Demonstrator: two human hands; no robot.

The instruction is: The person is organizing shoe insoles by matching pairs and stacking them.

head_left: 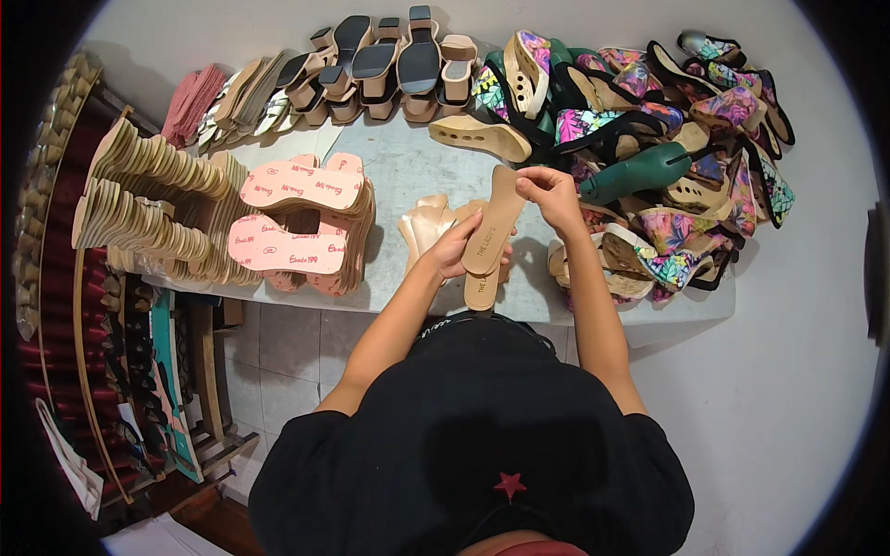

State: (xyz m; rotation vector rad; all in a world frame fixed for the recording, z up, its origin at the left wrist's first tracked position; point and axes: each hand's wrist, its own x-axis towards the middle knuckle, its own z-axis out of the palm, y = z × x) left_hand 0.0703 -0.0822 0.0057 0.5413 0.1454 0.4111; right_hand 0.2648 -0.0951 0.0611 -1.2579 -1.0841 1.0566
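Observation:
A tan shoe insole (494,222) with dark print lies slanted in front of my body, above the near table edge. My left hand (454,248) is closed around its middle from the left side. Fingers of my right hand (553,196) pinch its upper end. Below it, partly covered, the end of a second tan insole (480,295) sticks out toward me; whether my left hand also grips that one I cannot tell. Shiny beige shoe uppers (426,224) lie just left of my left hand, partly hidden by it.
Pink-topped insole stacks (295,250) and rows of layered sole pieces (139,222) fill the table's left. Black-soled heeled sandals (374,60) line the back. Colourful wedge shoes (672,246) pile up at right around a green shoe last (640,174). A rack (79,278) stands far left.

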